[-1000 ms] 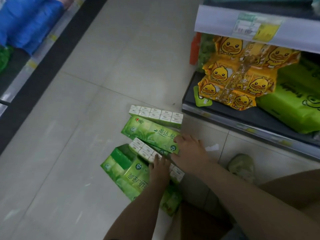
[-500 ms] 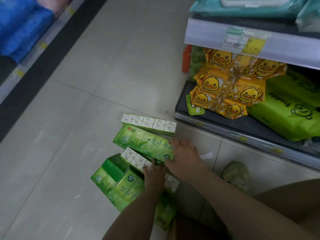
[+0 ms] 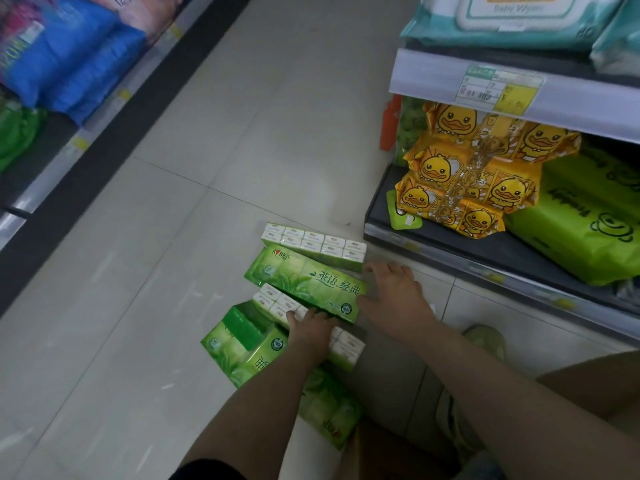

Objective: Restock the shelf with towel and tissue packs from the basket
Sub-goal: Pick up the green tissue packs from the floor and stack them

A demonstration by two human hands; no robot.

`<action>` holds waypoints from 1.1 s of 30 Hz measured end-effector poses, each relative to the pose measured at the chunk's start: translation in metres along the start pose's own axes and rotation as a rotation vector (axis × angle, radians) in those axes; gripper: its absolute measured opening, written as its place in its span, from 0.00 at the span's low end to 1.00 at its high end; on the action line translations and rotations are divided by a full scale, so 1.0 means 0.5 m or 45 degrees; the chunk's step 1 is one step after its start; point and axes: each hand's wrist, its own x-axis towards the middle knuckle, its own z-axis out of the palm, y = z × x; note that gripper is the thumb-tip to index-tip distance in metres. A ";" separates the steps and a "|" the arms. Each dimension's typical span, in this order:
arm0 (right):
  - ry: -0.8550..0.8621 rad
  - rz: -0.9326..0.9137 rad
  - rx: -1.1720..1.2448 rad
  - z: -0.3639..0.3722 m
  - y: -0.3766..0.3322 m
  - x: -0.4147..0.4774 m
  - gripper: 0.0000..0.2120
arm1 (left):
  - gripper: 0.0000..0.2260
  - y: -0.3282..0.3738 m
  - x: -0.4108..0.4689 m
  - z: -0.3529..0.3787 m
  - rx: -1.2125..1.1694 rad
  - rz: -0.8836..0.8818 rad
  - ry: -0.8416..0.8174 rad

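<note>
Several green tissue multipacks lie on the tiled floor in front of the shelf. The upper pack (image 3: 304, 282) with white Chinese lettering lies across a nearer pack (image 3: 273, 303) that shows small white pack ends. My right hand (image 3: 394, 299) grips the upper pack's right end, thumb at its near edge and fingers at its far corner. My left hand (image 3: 311, 329) holds the near edge of the packs, fingers curled over the white ends. Further green packs (image 3: 242, 344) lie under my left forearm. No basket is in view.
The bottom shelf (image 3: 433, 233) at right holds yellow duck-print packs (image 3: 471, 174) and large green packs (image 3: 575, 233). Teal wipes packs (image 3: 502, 19) sit on the shelf above. Blue bagged goods (image 3: 79, 64) fill the opposite shelf at left. My shoe (image 3: 485, 341) rests on the floor tiles.
The view has tilted up and shows more of the upper shelf. My right hand has shifted a little further along the upper pack's right end. The packs lie as before.
</note>
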 end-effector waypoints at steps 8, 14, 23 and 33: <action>0.021 -0.003 0.005 -0.044 -0.010 -0.023 0.24 | 0.21 -0.027 -0.017 -0.108 -0.354 -0.049 0.016; 0.155 -0.057 0.009 -0.084 -0.027 -0.040 0.24 | 0.21 -0.046 -0.035 -0.196 -0.987 0.013 0.071; 0.220 -0.363 -0.329 -0.182 -0.065 -0.071 0.30 | 0.19 -0.014 -0.118 -0.379 -1.466 0.178 0.268; 0.525 -0.662 -0.987 -0.352 -0.079 -0.120 0.54 | 0.16 0.064 -0.224 -0.562 -1.547 0.433 0.375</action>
